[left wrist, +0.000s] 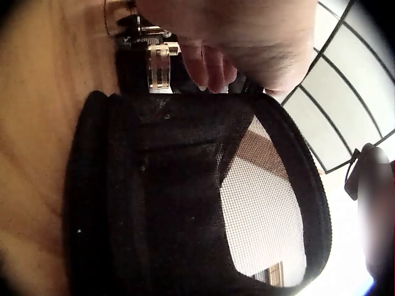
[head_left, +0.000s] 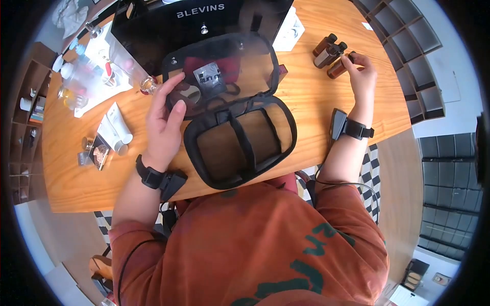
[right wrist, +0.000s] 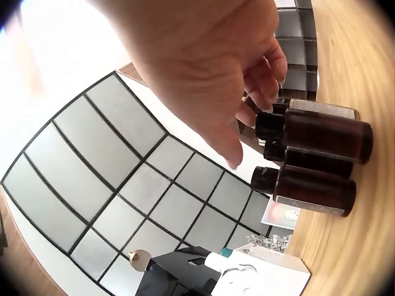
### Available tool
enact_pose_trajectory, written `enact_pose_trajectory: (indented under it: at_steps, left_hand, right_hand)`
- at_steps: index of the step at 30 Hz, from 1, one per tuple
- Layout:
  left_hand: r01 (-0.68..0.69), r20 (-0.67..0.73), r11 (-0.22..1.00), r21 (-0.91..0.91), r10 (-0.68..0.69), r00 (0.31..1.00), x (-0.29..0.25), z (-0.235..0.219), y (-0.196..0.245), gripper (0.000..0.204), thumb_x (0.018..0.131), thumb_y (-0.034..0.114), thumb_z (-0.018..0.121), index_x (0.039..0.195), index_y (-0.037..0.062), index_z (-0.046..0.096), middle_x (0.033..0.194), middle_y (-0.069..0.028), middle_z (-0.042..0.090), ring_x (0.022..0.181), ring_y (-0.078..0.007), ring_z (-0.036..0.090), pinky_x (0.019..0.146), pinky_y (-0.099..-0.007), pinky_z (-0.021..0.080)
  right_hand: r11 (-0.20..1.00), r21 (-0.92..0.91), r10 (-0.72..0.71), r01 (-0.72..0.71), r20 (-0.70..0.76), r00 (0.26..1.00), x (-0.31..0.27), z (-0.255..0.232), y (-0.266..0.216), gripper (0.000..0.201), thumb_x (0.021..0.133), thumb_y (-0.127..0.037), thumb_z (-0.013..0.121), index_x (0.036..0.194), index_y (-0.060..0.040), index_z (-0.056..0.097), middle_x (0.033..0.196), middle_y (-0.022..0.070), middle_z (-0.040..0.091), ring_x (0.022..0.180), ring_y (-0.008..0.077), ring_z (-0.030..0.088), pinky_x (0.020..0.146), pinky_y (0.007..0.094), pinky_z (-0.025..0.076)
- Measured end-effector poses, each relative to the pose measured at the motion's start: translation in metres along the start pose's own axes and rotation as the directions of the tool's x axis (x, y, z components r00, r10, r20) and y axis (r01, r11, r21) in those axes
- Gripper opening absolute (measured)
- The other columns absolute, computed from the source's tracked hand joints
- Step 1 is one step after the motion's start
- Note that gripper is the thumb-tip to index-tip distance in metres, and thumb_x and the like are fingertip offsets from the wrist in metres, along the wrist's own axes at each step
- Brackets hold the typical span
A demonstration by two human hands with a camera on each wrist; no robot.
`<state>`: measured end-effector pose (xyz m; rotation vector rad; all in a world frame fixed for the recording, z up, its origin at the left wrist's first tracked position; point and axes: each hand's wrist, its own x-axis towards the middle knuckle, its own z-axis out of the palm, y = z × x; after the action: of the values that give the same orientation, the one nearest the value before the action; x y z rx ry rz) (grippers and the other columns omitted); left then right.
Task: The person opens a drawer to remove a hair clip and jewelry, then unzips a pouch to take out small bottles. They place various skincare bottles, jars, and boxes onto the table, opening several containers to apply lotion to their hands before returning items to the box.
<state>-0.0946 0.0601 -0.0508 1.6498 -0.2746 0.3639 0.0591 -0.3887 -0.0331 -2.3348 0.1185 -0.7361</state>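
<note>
A black zip case lies unzipped on the wooden table, its base split by dark dividers. Its see-through lid is raised; a silver packet and something dark red show there. My left hand is at the lid's left edge, thumb and fingers apart and fingertips overlapping the lid. In the left wrist view, the mesh lid stands close below the palm. My right hand reaches over several brown bottles with black caps, fingers and thumb spread near the cap of the closest brown bottle.
Behind the case stands a black box marked BLEVINS, with a white box beside it. White tubes and a small dark box lie at left. Clear bottles stand farther back on white sheets.
</note>
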Motion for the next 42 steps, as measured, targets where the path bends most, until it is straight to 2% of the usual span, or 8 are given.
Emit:
enact_pose_trajectory:
  at_steps: [8, 11, 14, 17, 20, 22, 29, 42]
  left_hand:
    - [-0.009, 0.003, 1.0, 0.008, 0.009, 1.0, 0.0, 0.0, 0.001, 0.047, 0.1, 0.011, 0.061, 0.145, 0.0014, 0.052, 0.133, -0.0077, 0.056, 0.122, -0.0165, 0.055, 0.106, -0.0289, 0.041]
    - [-0.022, -0.004, 1.0, -0.003, 0.022, 1.0, 0.001, 0.0, -0.001, 0.047, 0.1, 0.01, 0.062, 0.144, 0.0019, 0.053, 0.132, -0.0075, 0.056, 0.12, -0.016, 0.055, 0.105, -0.0276, 0.042]
    - [-0.032, -0.009, 0.999, -0.023, 0.032, 0.999, 0.001, 0.001, -0.002, 0.046, 0.099, 0.009, 0.064, 0.144, 0.0023, 0.054, 0.128, -0.0067, 0.055, 0.116, -0.015, 0.055, 0.102, -0.0266, 0.042]
    - [-0.02, -0.003, 0.999, -0.037, 0.02, 1.0, 0.001, 0.001, 0.001, 0.046, 0.098, 0.008, 0.065, 0.143, 0.003, 0.054, 0.123, -0.0058, 0.055, 0.111, -0.0141, 0.055, 0.099, -0.0264, 0.043]
    - [-0.039, 0.0, 0.999, -0.018, 0.039, 0.999, 0.002, -0.001, -0.006, 0.046, 0.098, 0.008, 0.066, 0.142, 0.0034, 0.055, 0.119, -0.0053, 0.056, 0.108, -0.0133, 0.055, 0.096, -0.026, 0.043]
    - [-0.081, -0.003, 0.997, -0.004, 0.081, 0.997, 0.003, 0.001, -0.005, 0.046, 0.097, 0.009, 0.067, 0.142, 0.0041, 0.056, 0.117, -0.0049, 0.056, 0.105, -0.0129, 0.055, 0.094, -0.0257, 0.044]
    - [-0.091, -0.012, 0.996, 0.0, 0.091, 0.996, 0.002, 0.0, -0.008, 0.045, 0.096, 0.009, 0.067, 0.14, 0.0062, 0.058, 0.113, -0.0046, 0.058, 0.1, -0.0142, 0.055, 0.089, -0.0273, 0.046]
    - [-0.178, -0.014, 0.979, 0.096, 0.18, 0.984, 0.005, -0.002, -0.012, 0.044, 0.095, 0.008, 0.068, 0.138, 0.0074, 0.059, 0.106, -0.0049, 0.057, 0.095, -0.0156, 0.055, 0.084, -0.0275, 0.045]
  right_hand:
    - [0.998, 0.068, -0.007, 0.004, 0.038, 0.999, -0.002, 0.005, 0.019, 0.033, 0.086, -0.02, 0.083, 0.111, -0.0008, 0.072, 0.101, 0.0089, 0.075, 0.085, 0.0154, 0.066, 0.076, 0.032, 0.053]
    - [0.987, 0.067, -0.132, 0.149, -0.205, 0.97, -0.003, 0.001, 0.015, 0.029, 0.089, -0.016, 0.081, 0.111, 0.0001, 0.072, 0.102, 0.0095, 0.075, 0.081, 0.0142, 0.068, 0.075, 0.0295, 0.054]
    - [0.812, 0.483, -0.116, 0.327, -0.415, 0.902, -0.017, -0.01, -0.026, 0.025, 0.092, 0.0, 0.075, 0.115, 0.0029, 0.066, 0.104, 0.0135, 0.074, 0.087, 0.0144, 0.069, 0.078, 0.0267, 0.056]
    - [0.658, 0.66, -0.164, 0.363, -0.345, 0.924, -0.04, -0.02, -0.061, 0.025, 0.095, 0.006, 0.067, 0.12, 0.0031, 0.062, 0.109, 0.017, 0.072, 0.095, 0.0182, 0.07, 0.082, 0.0302, 0.058]
    - [0.456, 0.868, -0.421, 0.197, 0.015, 0.907, -0.086, -0.027, -0.122, 0.033, 0.089, 0.005, 0.071, 0.121, 0.0018, 0.062, 0.117, 0.0179, 0.069, 0.104, 0.0232, 0.068, 0.093, 0.0358, 0.055]
    - [0.563, 0.825, -0.45, 0.045, 0.26, 0.854, -0.108, -0.026, -0.141, 0.035, 0.084, 0.004, 0.076, 0.118, 0.0009, 0.065, 0.113, 0.0142, 0.068, 0.104, 0.0224, 0.066, 0.095, 0.036, 0.053]
    - [0.825, 0.512, -0.557, 0.24, 0.661, 0.503, -0.123, -0.01, -0.172, 0.035, 0.079, -0.009, 0.084, 0.11, -0.0014, 0.069, 0.092, 0.0079, 0.064, 0.081, 0.0207, 0.061, 0.078, 0.0326, 0.048]
    - [0.622, 0.227, -0.665, 0.749, 0.658, 0.354, -0.142, 0.019, -0.19, 0.012, 0.086, -0.011, 0.07, 0.096, -0.0041, 0.071, 0.087, 0.0138, 0.069, 0.086, 0.0356, 0.064, 0.081, 0.0431, 0.046]
